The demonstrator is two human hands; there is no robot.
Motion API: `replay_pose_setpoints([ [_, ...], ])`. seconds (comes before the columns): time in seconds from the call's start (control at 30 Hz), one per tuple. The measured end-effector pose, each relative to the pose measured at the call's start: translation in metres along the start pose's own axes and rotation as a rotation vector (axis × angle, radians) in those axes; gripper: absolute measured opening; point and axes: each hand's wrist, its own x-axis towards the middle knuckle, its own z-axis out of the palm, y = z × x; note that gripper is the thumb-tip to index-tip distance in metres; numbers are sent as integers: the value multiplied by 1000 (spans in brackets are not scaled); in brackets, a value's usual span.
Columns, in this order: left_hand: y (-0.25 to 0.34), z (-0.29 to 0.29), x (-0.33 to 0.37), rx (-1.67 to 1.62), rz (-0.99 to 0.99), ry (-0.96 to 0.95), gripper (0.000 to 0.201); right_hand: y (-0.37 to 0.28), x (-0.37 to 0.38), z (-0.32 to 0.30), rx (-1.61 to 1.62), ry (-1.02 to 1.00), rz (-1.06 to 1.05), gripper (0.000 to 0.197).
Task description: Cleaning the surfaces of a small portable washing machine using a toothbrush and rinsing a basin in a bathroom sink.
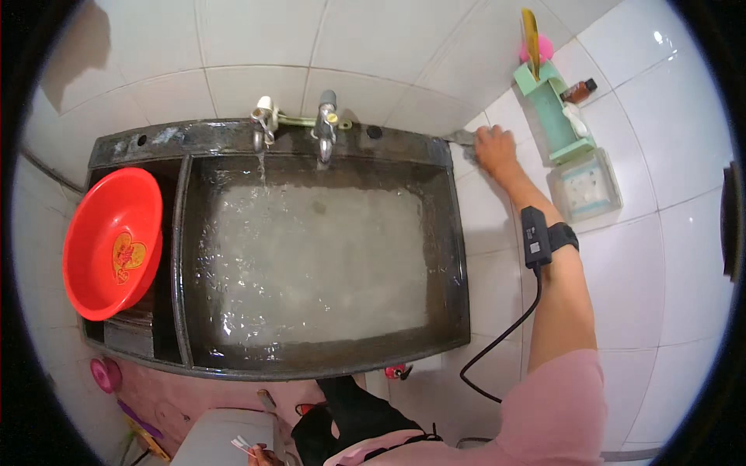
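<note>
My right hand (pixel 495 149) is stretched out to the tiled corner beyond the sink's right end. Its fingers curl over a grey cloth-like thing (pixel 461 137), mostly hidden under them. A strap with a small black box and cable sits on that forearm. Low in the picture, my left hand (pixel 264 457) is partly cut off by the edge; its fingers close on thin pale strips (pixel 243 444) whose kind I cannot make out. Between my hands lies a dark stone sink (pixel 322 369) with cloudy water (pixel 318 256). A thin stream runs from the left tap (pixel 263 124).
A red plastic basin (pixel 89 248) rests tilted over the sink's left compartment. A second tap (pixel 326 128) stands beside the running one. On the right ledge are a green holder (pixel 556 116), a brown bottle (pixel 579 91) and a clear box (pixel 588 185). A grey bin-like lid (pixel 221 435) stands below.
</note>
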Motion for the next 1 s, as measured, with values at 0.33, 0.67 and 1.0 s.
replay_pose_setpoints([
  [0.33, -27, -23, 12, -112, 3, 77, 25, -141, -174, 3, -22, -57, 19, 32],
  [0.67, -18, -10, 9, -119, -29, -67, 25, -159, -195, -60, 726, -594, -146, 49],
  [1.0, -4, -24, -1, -148, -62, 59, 24, -272, -291, 190, 898, -1017, -291, 83],
])
